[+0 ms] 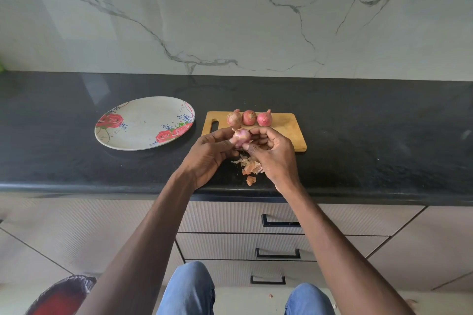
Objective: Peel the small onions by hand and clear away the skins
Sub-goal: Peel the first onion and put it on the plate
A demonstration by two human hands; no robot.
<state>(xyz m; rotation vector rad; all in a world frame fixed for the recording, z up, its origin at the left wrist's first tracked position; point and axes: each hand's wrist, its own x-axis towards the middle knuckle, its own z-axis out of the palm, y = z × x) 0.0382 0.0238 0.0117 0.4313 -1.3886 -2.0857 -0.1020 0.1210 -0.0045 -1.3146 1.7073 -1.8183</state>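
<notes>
A small pink onion (241, 136), partly peeled, is held above the near edge of the wooden cutting board (291, 133). My left hand (210, 153) grips it from the left. My right hand (271, 153) pinches it from the right with thumb and fingers. Three more small onions (249, 117) stand in a row at the back of the board, their dry skin still on. A heap of loose papery skins (249, 167) lies on the black counter under my hands, partly hidden by my right hand.
A floral plate (144, 123) with nothing on it lies on the black counter (384, 135) left of the board. The marble wall rises behind. Drawers (280, 224) are below the counter edge, and a bin with a black liner (61, 294) stands at the lower left on the floor.
</notes>
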